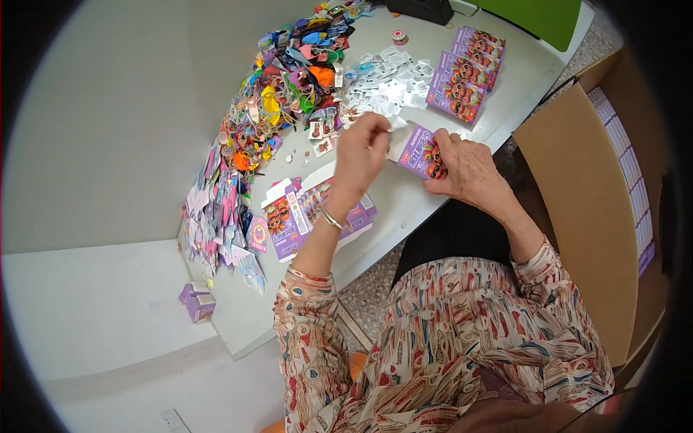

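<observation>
My right hand (465,167) is wrapped round a small purple printed carton (419,153), held above the table's front edge. A white flap stands out from the carton's left end. My left hand (364,153) is closed in a pinch beside that end. Something white shows at its fingertips; I cannot tell whether it is a paper slip or part of the carton. Under my left forearm lie flattened purple cartons (285,222) with white flaps. Small picture cards (323,146) lie just beyond my left wrist.
Colourful small pieces and loops (271,101) are heaped along the wall, with shiny foil-like packets (216,195) nearer. White slips (393,83) lie behind my hands. Several filled-looking purple cartons (465,76) stand at the back right. An open cardboard box (577,209) with stacked packs is at right.
</observation>
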Action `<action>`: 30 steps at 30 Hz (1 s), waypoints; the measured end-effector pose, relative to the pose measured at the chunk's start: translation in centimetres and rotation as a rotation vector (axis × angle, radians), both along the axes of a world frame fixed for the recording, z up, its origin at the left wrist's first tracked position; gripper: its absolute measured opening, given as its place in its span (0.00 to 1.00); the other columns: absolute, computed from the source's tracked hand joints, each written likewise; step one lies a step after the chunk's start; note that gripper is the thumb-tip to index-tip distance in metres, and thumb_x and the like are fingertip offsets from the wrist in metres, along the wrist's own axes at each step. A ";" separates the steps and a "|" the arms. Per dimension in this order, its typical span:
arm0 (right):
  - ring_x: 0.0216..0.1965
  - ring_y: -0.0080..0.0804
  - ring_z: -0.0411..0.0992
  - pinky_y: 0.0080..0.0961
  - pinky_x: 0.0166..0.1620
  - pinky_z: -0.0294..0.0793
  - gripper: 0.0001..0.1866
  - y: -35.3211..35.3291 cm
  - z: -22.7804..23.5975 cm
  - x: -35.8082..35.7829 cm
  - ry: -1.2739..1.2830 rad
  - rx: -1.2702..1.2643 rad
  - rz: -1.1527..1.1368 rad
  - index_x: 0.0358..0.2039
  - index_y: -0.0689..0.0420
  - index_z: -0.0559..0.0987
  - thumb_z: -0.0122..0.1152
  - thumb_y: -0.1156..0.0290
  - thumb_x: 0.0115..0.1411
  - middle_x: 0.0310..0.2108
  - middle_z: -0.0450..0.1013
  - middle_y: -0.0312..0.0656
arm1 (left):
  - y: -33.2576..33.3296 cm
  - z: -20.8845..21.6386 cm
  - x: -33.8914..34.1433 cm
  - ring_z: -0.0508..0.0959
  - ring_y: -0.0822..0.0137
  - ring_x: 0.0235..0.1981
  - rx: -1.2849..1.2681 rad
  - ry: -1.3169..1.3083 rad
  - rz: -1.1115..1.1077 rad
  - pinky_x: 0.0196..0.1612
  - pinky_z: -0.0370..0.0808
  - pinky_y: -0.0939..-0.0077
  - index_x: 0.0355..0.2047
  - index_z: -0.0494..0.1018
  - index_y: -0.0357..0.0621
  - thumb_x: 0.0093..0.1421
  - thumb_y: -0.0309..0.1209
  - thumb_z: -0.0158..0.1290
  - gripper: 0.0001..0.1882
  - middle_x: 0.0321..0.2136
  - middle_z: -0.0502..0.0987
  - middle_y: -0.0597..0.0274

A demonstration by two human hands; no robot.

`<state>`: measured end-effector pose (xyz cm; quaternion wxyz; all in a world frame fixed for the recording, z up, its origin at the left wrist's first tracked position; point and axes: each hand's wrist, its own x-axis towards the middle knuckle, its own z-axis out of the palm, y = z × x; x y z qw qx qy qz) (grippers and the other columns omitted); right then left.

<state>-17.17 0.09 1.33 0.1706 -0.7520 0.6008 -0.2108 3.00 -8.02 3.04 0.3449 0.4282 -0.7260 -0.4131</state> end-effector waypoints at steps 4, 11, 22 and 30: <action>0.33 0.53 0.73 0.42 0.36 0.71 0.33 0.2 -0.8 -0.1 -0.007 -0.059 0.025 0.42 0.63 0.63 0.68 0.57 0.43 0.30 0.70 0.53 | 2.1 0.3 -0.9 0.75 0.50 0.31 -0.460 -0.363 -0.085 0.38 0.73 0.65 0.34 0.73 0.37 0.52 0.19 0.52 0.08 0.30 0.76 0.51; 0.32 0.56 0.72 0.42 0.35 0.70 0.33 -0.1 -1.0 -0.9 -0.163 -0.020 -0.005 0.41 0.65 0.62 0.67 0.56 0.44 0.27 0.70 0.55 | -1.4 1.8 2.4 0.76 0.73 0.31 -0.062 0.073 0.126 0.35 0.72 0.79 0.41 0.77 0.39 0.59 0.25 0.54 0.09 0.31 0.78 0.66; 0.31 0.54 0.73 0.41 0.37 0.70 0.39 0.8 0.4 -2.7 -0.410 0.021 -0.164 0.46 0.67 0.63 0.68 0.51 0.45 0.27 0.71 0.57 | -6.1 -4.5 0.9 0.75 0.61 0.35 -0.697 -0.527 0.100 0.41 0.71 0.67 0.34 0.78 0.41 0.52 0.33 0.60 0.11 0.31 0.78 0.57; 0.31 0.53 0.73 0.40 0.37 0.71 0.40 1.2 0.1 -4.2 -0.347 0.093 -0.207 0.49 0.66 0.63 0.69 0.51 0.45 0.28 0.71 0.56 | -7.2 -5.9 -1.1 0.73 0.54 0.38 -0.488 -0.637 0.216 0.42 0.68 0.61 0.29 0.79 0.44 0.47 0.34 0.62 0.10 0.34 0.76 0.53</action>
